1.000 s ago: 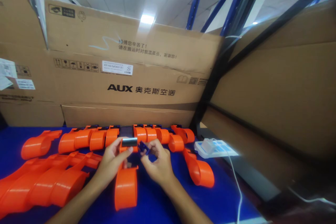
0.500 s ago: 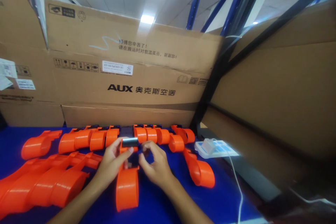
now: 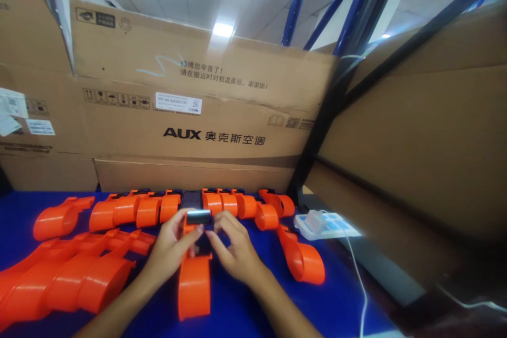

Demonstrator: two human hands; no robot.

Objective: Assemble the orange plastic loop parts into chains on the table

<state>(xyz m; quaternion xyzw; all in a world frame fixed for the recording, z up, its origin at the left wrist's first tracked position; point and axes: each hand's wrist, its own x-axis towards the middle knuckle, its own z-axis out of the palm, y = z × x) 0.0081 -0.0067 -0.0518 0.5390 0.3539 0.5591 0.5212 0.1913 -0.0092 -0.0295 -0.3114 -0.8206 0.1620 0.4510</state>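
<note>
- Your right hand [image 3: 233, 253] has closed in since a second ago: then it held a small dark blue clip in the open, just right of the orange dispenser body [image 3: 194, 280]; now its fingers press against the body's upper end and the clip no longer shows.
- That reads as the clip being seated, or pushed into place, at the top of the body; whether it has snapped home is hidden under your fingers.
- Your left hand [image 3: 171, 245] keeps its hold: thumb and fingers curled around the body's neck, just below the grey metal blade [image 3: 198, 216] at the top end.
- Your right hand is curled nearly shut with its fingertips on the dark part beside the blade; you cannot tell from here whether it grips the clip or only presses on it.
- The body lies lengthwise on the blue table [image 3: 336, 296], its round end toward you, between your forearms.
- The big AUX carton [image 3: 190, 116] stands shut behind the table; its contents do not show.
- More cartons [image 3: 415, 137] wall off the right side, also shut.
- A row of finished orange dispensers [image 3: 222, 203] lies along the carton's foot, and a pile of bare orange shells [image 3: 75, 274] lies at your left.
- One more orange shell [image 3: 303, 259] lies at your right, near a white power strip [image 3: 327, 224] with a plug in it.
</note>
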